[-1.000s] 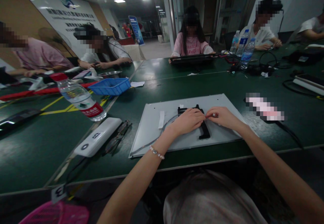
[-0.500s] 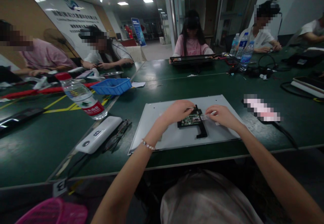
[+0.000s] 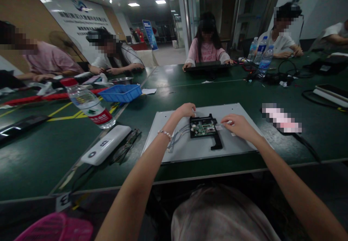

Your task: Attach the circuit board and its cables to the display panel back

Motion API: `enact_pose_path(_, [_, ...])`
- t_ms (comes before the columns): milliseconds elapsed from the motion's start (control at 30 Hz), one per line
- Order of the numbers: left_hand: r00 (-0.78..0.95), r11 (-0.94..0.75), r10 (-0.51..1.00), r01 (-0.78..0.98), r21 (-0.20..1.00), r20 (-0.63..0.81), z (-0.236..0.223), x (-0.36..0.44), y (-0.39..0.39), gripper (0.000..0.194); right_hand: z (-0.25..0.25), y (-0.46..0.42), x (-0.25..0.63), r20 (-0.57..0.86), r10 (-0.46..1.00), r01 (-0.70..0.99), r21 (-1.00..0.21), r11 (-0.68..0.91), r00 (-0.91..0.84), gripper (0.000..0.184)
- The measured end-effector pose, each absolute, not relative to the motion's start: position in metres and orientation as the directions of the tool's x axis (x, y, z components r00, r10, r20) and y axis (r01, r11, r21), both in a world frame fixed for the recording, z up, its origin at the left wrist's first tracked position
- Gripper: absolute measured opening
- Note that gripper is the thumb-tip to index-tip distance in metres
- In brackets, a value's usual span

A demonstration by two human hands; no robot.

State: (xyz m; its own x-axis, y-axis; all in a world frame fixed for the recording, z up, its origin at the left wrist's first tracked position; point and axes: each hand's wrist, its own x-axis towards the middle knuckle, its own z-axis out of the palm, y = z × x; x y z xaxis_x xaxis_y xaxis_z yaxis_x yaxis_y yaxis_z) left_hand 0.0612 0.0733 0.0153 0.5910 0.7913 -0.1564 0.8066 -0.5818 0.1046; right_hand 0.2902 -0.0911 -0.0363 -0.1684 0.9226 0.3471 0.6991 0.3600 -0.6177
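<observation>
A flat light-grey panel (image 3: 174, 154) lies on the table in front of me. On its middle sits a black bracket (image 3: 216, 143) framing a green circuit board (image 3: 202, 129). Thin grey cables (image 3: 179, 135) run out from the board's left side. My left hand (image 3: 185, 111) is at the bracket's far left corner, fingers bent down and closed; what they hold, if anything, is hidden. Just right of the bracket, my right hand (image 3: 237, 124) has thumb and fingertips pinched together beside a small pale tab (image 3: 219, 127). Whether the tab is in the pinch is unclear.
Left of the panel are a white power bank (image 3: 106, 146), glasses (image 3: 126, 146), a water bottle (image 3: 91, 106) and a blue tray (image 3: 121, 93). A phone (image 3: 281, 119) with a cable lies to the right. Several people sit around the table.
My left hand has moved left from over the board to the bracket's far left corner, uncovering the board and cables. My right hand has stayed nearly still. The person opposite has lowered a dark panel.
</observation>
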Motion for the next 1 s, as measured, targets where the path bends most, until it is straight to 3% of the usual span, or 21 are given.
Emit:
enact_pose_path(267, [0.555, -0.527, 0.809, 0.831, 0.179, -0.194, 0.011, 0.067, 0.081, 0.026, -0.038, -0.089, 0.283, 0.286, 0.939, 0.684, -0.648, 0.336, -0.190, 0.021])
enact_pose_path(467, [0.593, -0.540, 0.792, 0.791, 0.288, -0.144, 0.011, 0.071, 0.082, 0.030, -0.036, -0.085, 0.277, 0.268, 0.935, 0.726, -0.591, 0.351, -0.234, 0.016])
enact_pose_path(667, [0.627, -0.560, 0.772, 0.749, 0.355, -0.105, 0.003, 0.083, 0.086, 0.035, -0.035, -0.085, 0.287, 0.264, 0.952, 0.711, -0.639, 0.294, -0.157, 0.013])
enact_pose_path(867, [0.644, -0.588, 0.759, 0.740, 0.327, -0.092, 0.001, 0.090, 0.085, 0.034, -0.033, -0.089, 0.297, 0.207, 0.977, 0.780, -0.603, 0.166, -0.048, 0.012])
enact_pose_path(1000, [0.641, -0.601, 0.762, 0.752, 0.272, -0.088, 0.009, 0.090, 0.086, 0.036, -0.039, -0.085, 0.299, 0.230, 0.972, 0.822, -0.547, 0.160, -0.036, 0.015])
